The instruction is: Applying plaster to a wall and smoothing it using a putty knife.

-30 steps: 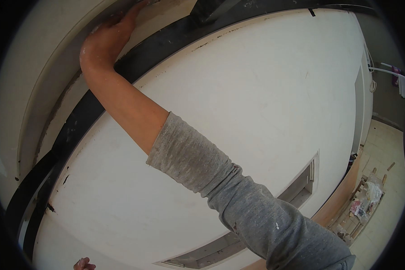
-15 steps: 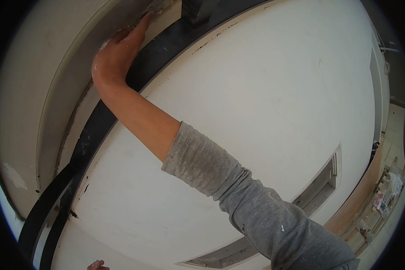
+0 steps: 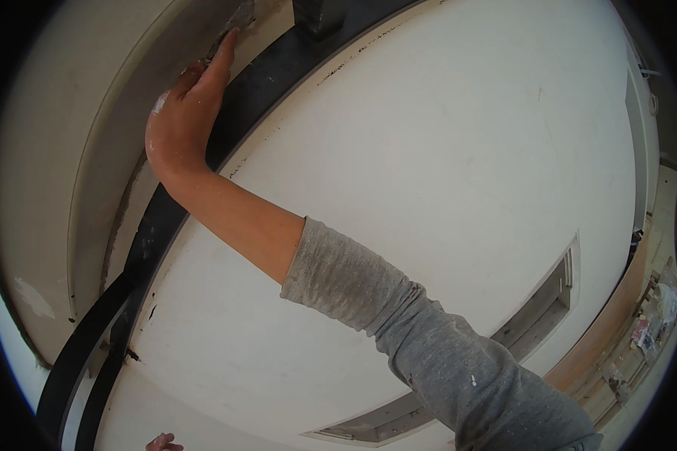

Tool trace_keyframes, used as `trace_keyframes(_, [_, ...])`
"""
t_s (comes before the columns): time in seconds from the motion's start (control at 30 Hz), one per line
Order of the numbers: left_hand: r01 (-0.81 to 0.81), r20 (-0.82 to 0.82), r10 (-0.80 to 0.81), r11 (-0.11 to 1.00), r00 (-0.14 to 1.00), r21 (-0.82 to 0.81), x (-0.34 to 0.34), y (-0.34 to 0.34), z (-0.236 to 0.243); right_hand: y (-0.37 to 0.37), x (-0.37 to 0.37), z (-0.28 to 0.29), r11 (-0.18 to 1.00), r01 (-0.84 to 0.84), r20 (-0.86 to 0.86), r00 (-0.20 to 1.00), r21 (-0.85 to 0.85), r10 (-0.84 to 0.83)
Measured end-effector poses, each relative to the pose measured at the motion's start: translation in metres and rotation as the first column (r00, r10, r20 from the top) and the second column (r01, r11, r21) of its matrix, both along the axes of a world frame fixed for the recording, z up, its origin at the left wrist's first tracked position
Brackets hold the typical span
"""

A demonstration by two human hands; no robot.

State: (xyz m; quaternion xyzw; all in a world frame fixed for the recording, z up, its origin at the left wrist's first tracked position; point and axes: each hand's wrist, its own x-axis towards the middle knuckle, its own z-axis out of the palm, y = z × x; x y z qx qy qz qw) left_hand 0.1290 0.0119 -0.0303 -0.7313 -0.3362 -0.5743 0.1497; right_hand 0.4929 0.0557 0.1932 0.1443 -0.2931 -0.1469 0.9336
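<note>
My right hand [image 3: 192,113], flecked with white, reaches up to the pale ledge beside a dark beam [image 3: 263,75]. It is closed on a grey metal scraper [image 3: 239,16], its index finger stretched along the tool, whose blade lies against the grey surface. At the lower left edge only the fingertips of my left hand [image 3: 164,443] show, curled; whatever they may hold is hidden.
A large white surface [image 3: 429,188] fills the middle, with recessed openings [image 3: 538,301] low in it. Dark beams [image 3: 75,353] branch at the lower left. At far right are a wooden panel [image 3: 602,331] and a cluttered wooden stand [image 3: 647,331] on the floor.
My right hand, with the scraper, has shifted down in the picture since one second ago, sliding along the ledge. The view has shifted, so the stand sits farther right.
</note>
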Motion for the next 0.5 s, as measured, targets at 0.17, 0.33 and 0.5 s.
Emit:
trace_keyframes(0.17, [-0.011,-0.018,0.011,1.0,1.0,-0.004,-0.006,-0.004,0.001,-0.021,0.025,0.007,0.969,-0.073,-0.023,0.997,-0.238,0.069])
trace_keyframes(0.33, [-0.031,-0.006,0.031,1.0,0.999,-0.001,-0.006,-0.005,0.002,0.011,-0.014,-0.002,0.979,0.032,0.031,0.999,-0.2,-0.027])
trace_keyframes(0.5, [-0.04,0.008,0.04,0.999,0.999,-0.016,0.0,-0.006,0.002,0.005,-0.026,-0.02,0.98,-0.068,0.205,0.973,-0.186,0.106])
